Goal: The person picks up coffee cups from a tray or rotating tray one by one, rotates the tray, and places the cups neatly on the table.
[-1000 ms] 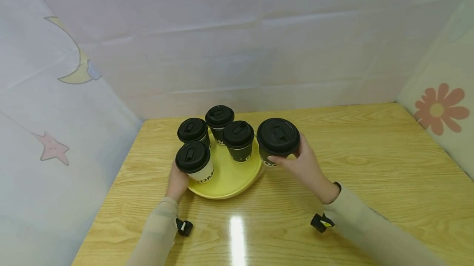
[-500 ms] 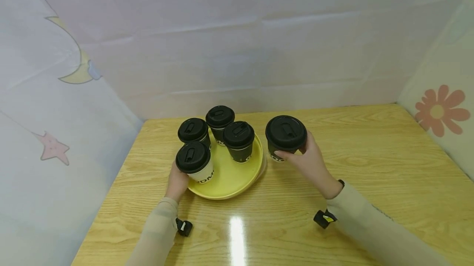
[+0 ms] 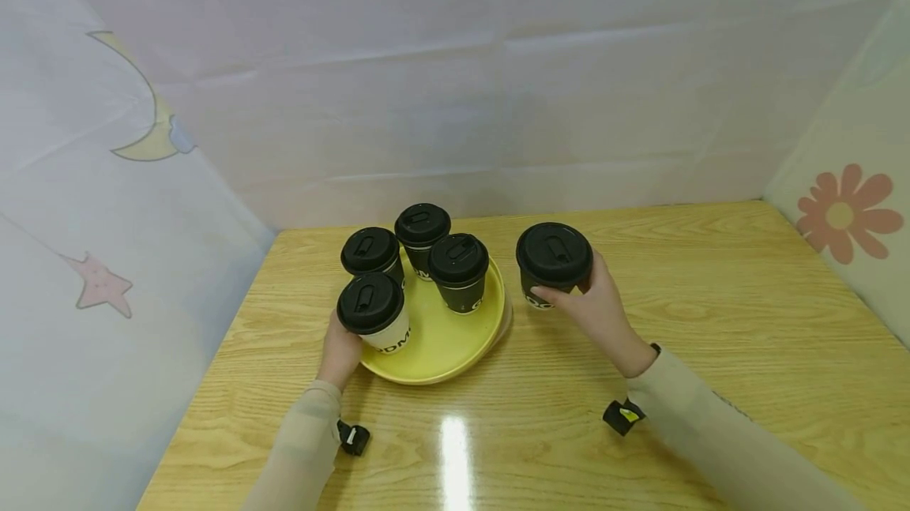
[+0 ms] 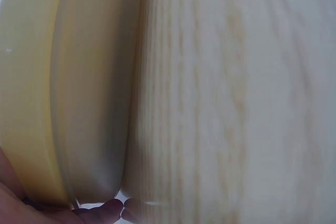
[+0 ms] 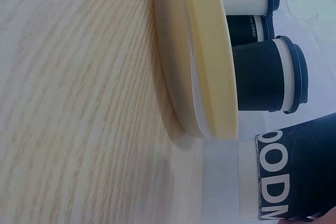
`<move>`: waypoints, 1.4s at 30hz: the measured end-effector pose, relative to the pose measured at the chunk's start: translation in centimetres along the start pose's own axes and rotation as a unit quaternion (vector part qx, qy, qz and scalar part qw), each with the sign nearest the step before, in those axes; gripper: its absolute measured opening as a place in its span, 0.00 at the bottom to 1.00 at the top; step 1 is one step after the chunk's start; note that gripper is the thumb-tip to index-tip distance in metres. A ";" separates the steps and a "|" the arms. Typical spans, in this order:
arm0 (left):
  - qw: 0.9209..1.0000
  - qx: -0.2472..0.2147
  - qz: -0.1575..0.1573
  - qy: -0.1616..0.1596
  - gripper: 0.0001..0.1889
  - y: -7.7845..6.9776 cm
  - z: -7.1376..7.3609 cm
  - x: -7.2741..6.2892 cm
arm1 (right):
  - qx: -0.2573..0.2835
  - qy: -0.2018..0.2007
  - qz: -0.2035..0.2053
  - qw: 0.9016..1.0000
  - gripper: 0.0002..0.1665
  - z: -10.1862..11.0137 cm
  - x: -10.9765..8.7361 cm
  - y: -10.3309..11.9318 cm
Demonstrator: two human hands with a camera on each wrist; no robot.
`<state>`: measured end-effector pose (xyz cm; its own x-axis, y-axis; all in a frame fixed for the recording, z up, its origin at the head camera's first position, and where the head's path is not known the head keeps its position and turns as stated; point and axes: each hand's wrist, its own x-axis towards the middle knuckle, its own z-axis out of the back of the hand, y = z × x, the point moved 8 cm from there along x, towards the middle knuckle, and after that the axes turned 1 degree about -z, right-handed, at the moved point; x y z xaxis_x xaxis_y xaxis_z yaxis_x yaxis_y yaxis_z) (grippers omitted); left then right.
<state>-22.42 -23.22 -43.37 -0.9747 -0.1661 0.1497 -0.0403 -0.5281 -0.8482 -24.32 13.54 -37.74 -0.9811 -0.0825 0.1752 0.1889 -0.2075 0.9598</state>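
Note:
A round yellow tray [image 3: 451, 341] on a paler base carries several paper coffee cups with black lids. The white-bodied coffee cup [image 3: 387, 335] stands at its near left, and a black coffee cup [image 3: 460, 290] stands on the right side. My left hand [image 3: 340, 349] holds the tray's left edge beside the white cup; in the left wrist view its fingers [image 4: 100, 212] reach down past the rim by the base. My right hand [image 3: 593, 309] grips another black coffee cup [image 3: 554, 254] upright, raised above the table right of the tray. Its white lettering [image 5: 274, 174] shows in the right wrist view.
Two more lidded coffee cups, a left one [image 3: 371, 250] and a back one [image 3: 423, 225], stand at the rear of the tray. The wooden table [image 3: 711, 298] meets a pale cloth backdrop [image 3: 498, 116] at the back and sides.
My right hand has carried its coffee cup to the right, from over the tray's right edge to beside it. The left hand and tray look the same.

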 end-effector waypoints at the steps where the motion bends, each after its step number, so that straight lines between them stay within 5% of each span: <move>1: 1.000 -0.002 0.000 0.000 0.17 0.0 0.0 0.0 | -0.001 0.000 0.001 1.000 0.50 0.0 0.0 -0.1; 42: 1.000 0.020 0.002 -0.006 0.16 0.2 0.0 0.2 | 0.014 0.003 -0.010 1.000 0.49 -0.3 2.5 -4.0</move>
<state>-22.61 -23.34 -43.53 -0.9722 -0.1782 0.1520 -0.0268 -0.5602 -0.8279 -27.51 13.86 -41.19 -0.9843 -0.0840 0.1553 0.1685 -0.1826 0.9687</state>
